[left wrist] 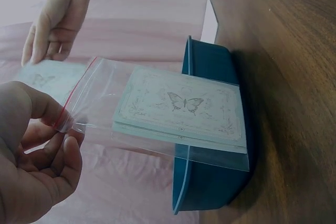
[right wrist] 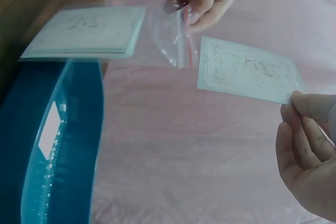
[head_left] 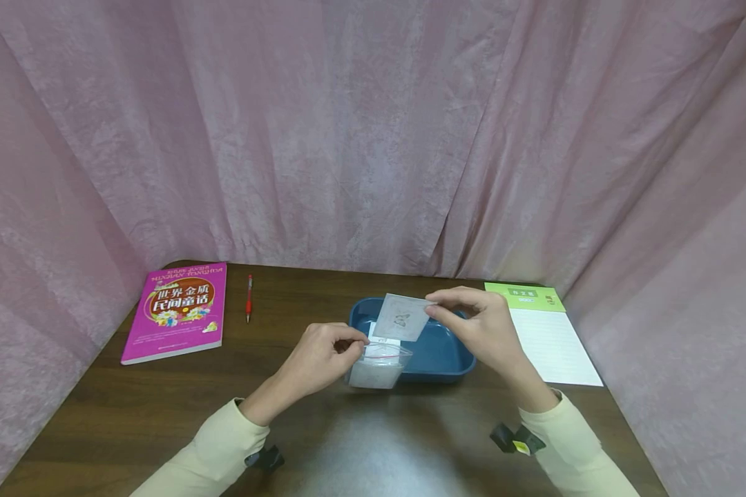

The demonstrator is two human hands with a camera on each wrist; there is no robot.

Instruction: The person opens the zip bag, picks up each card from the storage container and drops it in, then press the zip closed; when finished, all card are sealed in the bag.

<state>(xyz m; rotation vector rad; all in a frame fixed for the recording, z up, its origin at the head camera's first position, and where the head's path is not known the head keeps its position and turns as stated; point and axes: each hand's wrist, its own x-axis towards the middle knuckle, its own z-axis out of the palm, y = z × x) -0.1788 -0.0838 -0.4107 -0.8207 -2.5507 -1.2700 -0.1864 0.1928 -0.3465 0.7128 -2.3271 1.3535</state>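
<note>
My left hand (head_left: 356, 344) pinches the red-striped mouth of a clear zip bag (head_left: 378, 369) between thumb and fingers, holding it over the near edge of a blue tray (head_left: 447, 352). Inside the bag lies a stack of pale cards (left wrist: 181, 111) printed with a butterfly. My right hand (head_left: 433, 308) pinches one loose butterfly card (head_left: 401, 317) by its corner, above the tray and just right of the bag's mouth. In the right wrist view that card (right wrist: 247, 70) hangs apart from the bag (right wrist: 170, 38). The left wrist view shows the bag's zip edge (left wrist: 65, 119) in my fingers.
A pink book (head_left: 177, 310) lies at the table's far left with a red pen (head_left: 249, 297) beside it. A green-topped notepad (head_left: 543, 331) lies right of the tray. Pink curtains close in the table on three sides. The dark wooden table (head_left: 373, 442) shows bare in front.
</note>
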